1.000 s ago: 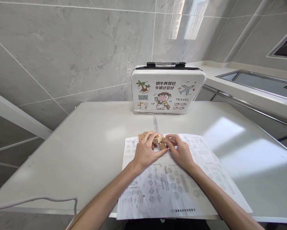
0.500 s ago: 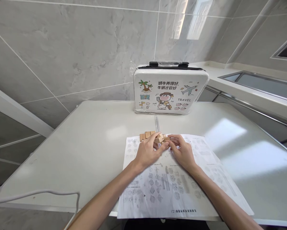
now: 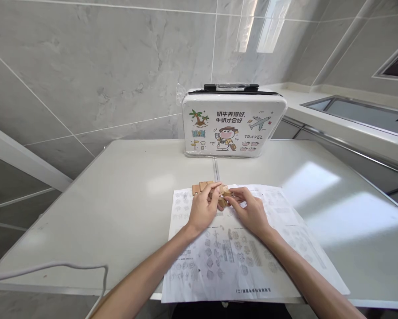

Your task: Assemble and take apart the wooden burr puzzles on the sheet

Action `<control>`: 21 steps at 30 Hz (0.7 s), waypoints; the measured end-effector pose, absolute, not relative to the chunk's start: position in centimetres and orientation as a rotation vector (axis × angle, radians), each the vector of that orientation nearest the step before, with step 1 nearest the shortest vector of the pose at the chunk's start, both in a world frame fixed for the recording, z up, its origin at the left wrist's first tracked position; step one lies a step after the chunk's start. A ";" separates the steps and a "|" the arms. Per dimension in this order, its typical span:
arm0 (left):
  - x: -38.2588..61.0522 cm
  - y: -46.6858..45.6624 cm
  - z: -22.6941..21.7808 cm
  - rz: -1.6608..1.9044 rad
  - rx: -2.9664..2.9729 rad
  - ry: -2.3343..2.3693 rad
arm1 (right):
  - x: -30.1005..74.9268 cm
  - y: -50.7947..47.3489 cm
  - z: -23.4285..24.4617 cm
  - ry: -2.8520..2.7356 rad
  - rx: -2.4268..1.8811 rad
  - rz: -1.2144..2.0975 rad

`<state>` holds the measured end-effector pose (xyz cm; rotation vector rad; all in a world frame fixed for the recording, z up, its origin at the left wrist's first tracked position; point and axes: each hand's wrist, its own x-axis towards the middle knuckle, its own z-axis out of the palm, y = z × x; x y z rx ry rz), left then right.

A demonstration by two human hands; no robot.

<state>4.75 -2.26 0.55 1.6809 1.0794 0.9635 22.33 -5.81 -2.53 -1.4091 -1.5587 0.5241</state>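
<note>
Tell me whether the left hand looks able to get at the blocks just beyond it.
Likely yes: the blocks lie close beyond the left hand, nothing visible between, though it seems busy holding other pieces and may have to release them first.

Here come both arms, bare to the lower edge: left arm (image 3: 146, 274) slanting up from the lower left, right arm (image 3: 308, 274) from the lower right, closing in on the middle! Left hand (image 3: 201, 210) sits just below centre, its fingers arching over to the right, thumb close beside them. Right hand (image 3: 252, 212) faces it, back uppermost, fingers bent leftward, thumb and forefinger near each other, fingertips near the left's.
</note>
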 end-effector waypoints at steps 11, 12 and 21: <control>4.6 -2.4 0.5 0.778 1.989 1.116 | 22.4 -5.5 -2.3 -1.476 -1.391 0.667; 4.6 -2.3 0.4 0.767 2.019 1.126 | 22.3 -5.5 -2.2 -1.482 -1.388 0.665; 4.4 -2.1 0.0 0.815 2.275 1.211 | 22.0 -5.8 -1.9 -1.517 -1.326 0.622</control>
